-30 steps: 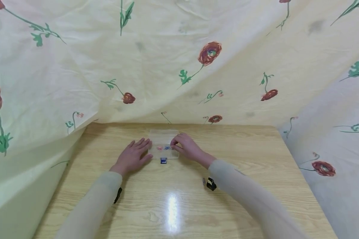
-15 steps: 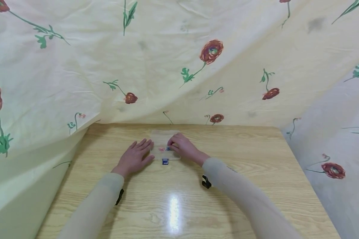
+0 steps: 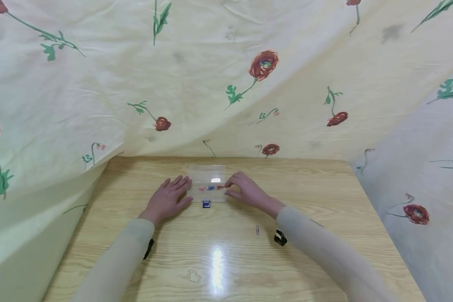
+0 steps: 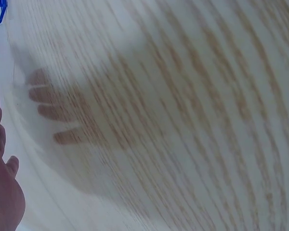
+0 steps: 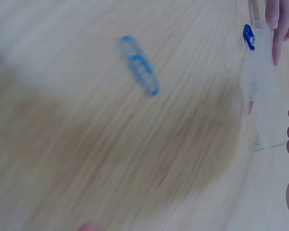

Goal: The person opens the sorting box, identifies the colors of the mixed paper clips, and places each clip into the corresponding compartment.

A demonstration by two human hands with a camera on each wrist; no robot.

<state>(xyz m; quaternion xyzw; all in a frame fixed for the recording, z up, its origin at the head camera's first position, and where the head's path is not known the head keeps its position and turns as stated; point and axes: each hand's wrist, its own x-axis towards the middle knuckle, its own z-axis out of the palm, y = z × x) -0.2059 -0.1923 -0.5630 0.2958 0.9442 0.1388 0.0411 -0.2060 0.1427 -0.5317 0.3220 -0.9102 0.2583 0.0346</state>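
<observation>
A clear plastic box (image 3: 196,195) lies with its lid (image 3: 205,173) folded back, at the table's far side in the head view. Pink clips (image 3: 201,188), blue clips (image 3: 211,188) and reddish clips (image 3: 220,187) fill its row of compartments. My left hand (image 3: 167,199) rests flat with spread fingers at the box's left edge. At the right edge is my right hand (image 3: 247,191), thumb and forefinger apart and nothing visible between them; its other fingers bend under. A blue latch (image 3: 206,204) sits at the box's front. One paper clip (image 5: 140,65), blue in the right wrist view, lies loose.
The wooden table (image 3: 188,251) has a bright light reflection (image 3: 217,268) near its front. A flowered cloth (image 3: 196,84) hangs behind and at both sides. Black wrist cameras show under the sleeves, one by the right forearm (image 3: 280,238).
My right hand has dipped over the right-hand compartments, then drawn back right, uncovering the reddish clips. The loose paper clip is visible again. My left hand stays put.
</observation>
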